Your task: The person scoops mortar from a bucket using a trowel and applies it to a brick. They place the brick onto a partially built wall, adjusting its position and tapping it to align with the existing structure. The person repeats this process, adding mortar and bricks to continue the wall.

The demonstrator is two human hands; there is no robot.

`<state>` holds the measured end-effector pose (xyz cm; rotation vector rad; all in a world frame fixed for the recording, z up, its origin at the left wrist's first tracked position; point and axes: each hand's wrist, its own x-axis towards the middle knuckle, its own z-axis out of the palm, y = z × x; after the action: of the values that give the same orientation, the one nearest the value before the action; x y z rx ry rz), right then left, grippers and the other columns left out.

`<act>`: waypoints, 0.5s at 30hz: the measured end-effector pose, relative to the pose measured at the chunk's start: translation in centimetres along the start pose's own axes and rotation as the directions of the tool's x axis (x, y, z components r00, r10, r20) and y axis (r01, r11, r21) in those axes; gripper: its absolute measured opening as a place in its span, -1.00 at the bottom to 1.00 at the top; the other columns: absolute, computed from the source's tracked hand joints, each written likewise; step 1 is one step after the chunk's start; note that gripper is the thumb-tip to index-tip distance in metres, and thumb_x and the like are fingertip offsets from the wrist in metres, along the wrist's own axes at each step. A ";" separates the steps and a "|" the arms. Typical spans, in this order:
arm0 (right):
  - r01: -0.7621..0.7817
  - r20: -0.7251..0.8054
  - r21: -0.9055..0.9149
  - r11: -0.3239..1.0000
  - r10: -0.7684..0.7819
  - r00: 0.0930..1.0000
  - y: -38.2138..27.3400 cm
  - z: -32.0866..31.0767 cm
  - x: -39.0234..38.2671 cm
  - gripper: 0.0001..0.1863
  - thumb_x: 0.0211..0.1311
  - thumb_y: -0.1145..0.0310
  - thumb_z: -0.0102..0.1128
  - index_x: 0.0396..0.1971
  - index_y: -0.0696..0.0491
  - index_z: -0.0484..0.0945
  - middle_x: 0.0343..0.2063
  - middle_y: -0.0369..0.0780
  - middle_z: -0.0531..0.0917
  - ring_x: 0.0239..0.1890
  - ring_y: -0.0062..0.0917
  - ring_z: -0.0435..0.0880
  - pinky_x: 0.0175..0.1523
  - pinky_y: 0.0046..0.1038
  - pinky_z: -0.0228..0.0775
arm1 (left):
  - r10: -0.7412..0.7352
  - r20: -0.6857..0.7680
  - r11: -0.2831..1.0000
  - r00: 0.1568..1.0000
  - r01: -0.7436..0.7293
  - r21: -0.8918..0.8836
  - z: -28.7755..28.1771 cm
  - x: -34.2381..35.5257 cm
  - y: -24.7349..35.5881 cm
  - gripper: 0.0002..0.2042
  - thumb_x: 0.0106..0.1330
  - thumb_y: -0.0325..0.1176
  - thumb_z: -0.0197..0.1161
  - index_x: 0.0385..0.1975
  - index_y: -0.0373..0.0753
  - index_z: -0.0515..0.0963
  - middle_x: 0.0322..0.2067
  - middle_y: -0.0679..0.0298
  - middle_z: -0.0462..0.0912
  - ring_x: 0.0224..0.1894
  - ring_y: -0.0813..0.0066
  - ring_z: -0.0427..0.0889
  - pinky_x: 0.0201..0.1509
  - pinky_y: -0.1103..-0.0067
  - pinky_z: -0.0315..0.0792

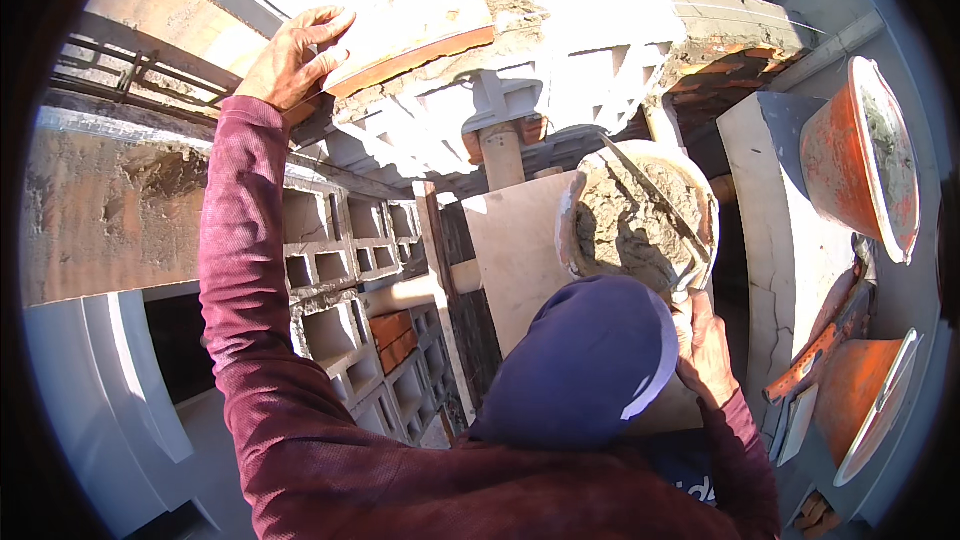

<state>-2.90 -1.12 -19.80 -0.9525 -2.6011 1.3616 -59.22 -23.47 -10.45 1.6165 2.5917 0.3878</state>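
Observation:
My left hand point(291, 58) reaches to the far left, with thumb and fingers apart at the left end of an orange brick point(412, 62) on the wall. Glare hides whether the fingertips press on it. At lower right, my right hand point(708, 352) is closed around the handle of a trowel point(655, 190). The trowel's long blade lies across a round bucket point(708, 202) filled with wet grey mortar point(622, 225). Part of the grip is hidden behind a blue cap point(585, 365).
Hollow blocks point(335, 335) are stacked beside an upright wooden strip point(445, 290). A board point(515, 250) lies left of the bucket. Two orange buckets point(835, 155) point(860, 395) stand on the right near a pale ledge point(765, 270). Mortar-smeared boarding point(120, 210) runs along the left.

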 end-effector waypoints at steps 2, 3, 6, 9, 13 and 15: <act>0.065 0.078 -0.201 0.977 -0.050 0.996 1.7 -0.4 0.8 -0.68 0.50 0.25 0.05 0.00 0.21 0.45 -0.39 0.10 0.67 -0.29 0.11 0.67 -0.25 -0.09 0.49 | -0.002 0.007 0.993 1.000 0.003 -0.117 -0.1 -0.2 0.3 -0.46 0.32 -0.22 0.30 0.32 -0.15 0.46 0.30 -0.02 0.44 0.40 0.07 0.32 0.49 0.33 0.15; 0.100 0.114 -0.302 0.948 -0.068 0.991 2.1 -0.7 1.1 -0.68 0.50 0.25 0.06 0.00 0.21 0.44 -0.40 0.10 0.67 -0.31 0.10 0.68 -0.26 -0.10 0.49 | 0.011 -0.002 0.995 1.000 -0.011 -0.097 -0.1 0.2 0.6 -0.46 0.32 -0.23 0.31 0.32 -0.15 0.46 0.30 -0.01 0.44 0.39 0.08 0.33 0.49 0.34 0.16; 0.036 0.107 -0.077 0.996 -0.028 0.994 -1.1 -2.9 0.3 -0.63 0.47 0.24 0.11 0.05 0.21 0.38 -0.43 0.03 0.63 -0.41 -0.04 0.63 -0.28 -0.21 0.45 | -0.038 -0.023 0.999 0.999 0.037 -0.037 0.1 -0.2 1.1 -0.48 0.33 -0.25 0.30 0.30 -0.16 0.47 0.31 0.02 0.45 0.38 0.09 0.37 0.46 0.36 0.22; -0.008 0.116 -0.046 0.999 0.014 0.993 -5.3 -5.3 -0.1 -0.55 0.26 0.37 0.18 0.11 0.15 0.33 -0.42 -0.09 0.54 -0.41 -0.32 0.55 -0.21 -0.34 0.40 | -0.021 -0.039 1.000 0.999 0.021 -0.016 0.6 0.0 0.3 -0.47 0.32 -0.22 0.30 0.30 -0.15 0.47 0.33 0.03 0.42 0.39 0.09 0.37 0.44 0.37 0.27; 0.087 0.039 0.047 0.995 -0.089 0.995 -11.5 -6.9 3.3 -0.46 0.14 0.47 0.18 0.17 0.14 0.34 -0.22 -0.13 0.56 -0.18 -0.40 0.56 0.06 -0.39 0.38 | -0.151 -0.130 0.987 0.980 0.142 -0.080 0.1 -0.1 1.1 -0.54 0.34 -0.17 0.35 0.24 -0.05 0.55 0.21 0.12 0.58 0.19 0.15 0.60 0.31 0.36 0.45; 0.415 0.042 -0.153 0.897 -0.413 0.910 -14.8 -6.8 7.3 -0.50 0.32 0.44 0.17 0.22 0.17 0.31 -0.25 0.03 0.65 -0.22 -0.16 0.73 -0.10 -0.30 0.50 | -0.155 -0.102 0.987 0.983 0.150 -0.061 0.1 -0.8 -0.3 -0.49 0.32 -0.14 0.33 0.25 -0.17 0.52 0.21 0.03 0.57 0.30 0.16 0.51 0.42 0.38 0.32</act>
<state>-13.96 1.55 -6.01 -0.3616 -2.7348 1.0631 -59.15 -24.27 -10.66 1.4060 2.7349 0.5409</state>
